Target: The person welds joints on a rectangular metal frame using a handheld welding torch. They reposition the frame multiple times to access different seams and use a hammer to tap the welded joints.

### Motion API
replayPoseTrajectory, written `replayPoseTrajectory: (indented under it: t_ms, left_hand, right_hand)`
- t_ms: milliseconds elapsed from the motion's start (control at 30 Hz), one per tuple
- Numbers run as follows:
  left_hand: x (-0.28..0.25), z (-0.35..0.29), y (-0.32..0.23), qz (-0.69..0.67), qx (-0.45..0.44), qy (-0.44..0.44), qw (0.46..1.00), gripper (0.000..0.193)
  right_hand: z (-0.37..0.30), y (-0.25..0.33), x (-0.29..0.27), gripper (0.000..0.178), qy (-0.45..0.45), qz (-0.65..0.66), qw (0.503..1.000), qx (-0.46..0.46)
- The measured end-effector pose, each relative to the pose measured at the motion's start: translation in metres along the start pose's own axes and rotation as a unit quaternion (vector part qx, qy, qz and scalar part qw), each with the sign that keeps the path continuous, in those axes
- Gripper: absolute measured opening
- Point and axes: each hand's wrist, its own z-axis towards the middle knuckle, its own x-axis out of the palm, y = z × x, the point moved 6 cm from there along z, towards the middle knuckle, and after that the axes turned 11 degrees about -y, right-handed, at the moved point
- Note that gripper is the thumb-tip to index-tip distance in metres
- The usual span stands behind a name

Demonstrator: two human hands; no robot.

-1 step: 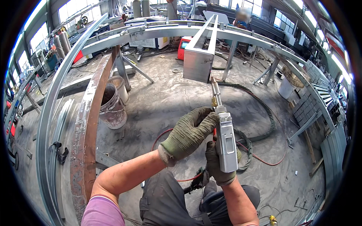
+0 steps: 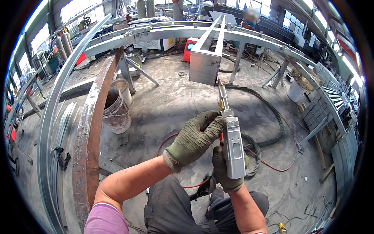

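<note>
My right hand (image 2: 223, 167), in a dark green work glove, is wrapped round the grip of a silver handheld laser welding gun (image 2: 235, 146). The gun's narrow copper-tipped nozzle points away from me, its tip close to the lower right corner of a metal box-section frame (image 2: 204, 67); whether they touch I cannot tell. My left hand (image 2: 196, 136), gloved alike, is closed against the gun's front left side just behind the nozzle; its fingertips are partly hidden. A brass-coloured fitting (image 2: 221, 105) shows beside the nozzle, and a bit of red shows between my hands.
A rusty steel beam (image 2: 93, 140) and a long galvanized channel (image 2: 58, 105) run along the left. Two buckets (image 2: 117, 117) stand beside the beam. A dark sheathed hose (image 2: 278, 117) and a red cable curl over the floor. Stacked metal tubes (image 2: 319, 111) lie at right; another person (image 2: 249, 21) is far back.
</note>
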Motion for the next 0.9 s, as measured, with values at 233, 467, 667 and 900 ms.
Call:
replayPoseTrajectory:
  t_ms: [233, 467, 667, 900]
  left_hand:
    - [-0.0026, 0.0007, -0.0007, 0.015, 0.005, -0.004, 1.0, 0.046]
    - [-0.0039, 0.0014, -0.0055, -0.024, -0.02, 0.0, 1.0, 0.046]
    - [-0.0043, 0.0029, -0.007, -0.009, -0.006, 0.004, 1.0, 0.047]
    - [-0.0063, 0.003, -0.0052, 0.006, 0.006, 0.011, 1.0, 0.049]
  right_hand:
    - [-0.0009, 0.0014, 0.0013, 0.009, -0.001, -0.01, 1.0, 0.005]
    - [-0.0019, 0.0004, 0.0054, 0.008, -0.003, -0.019, 1.0, 0.002]
    - [-0.005, -0.0021, 0.0047, 0.007, -0.004, -0.011, 1.0, 0.021]
    - [-0.0059, -0.0033, 0.0059, 0.008, 0.031, -0.009, 0.998, 0.056]
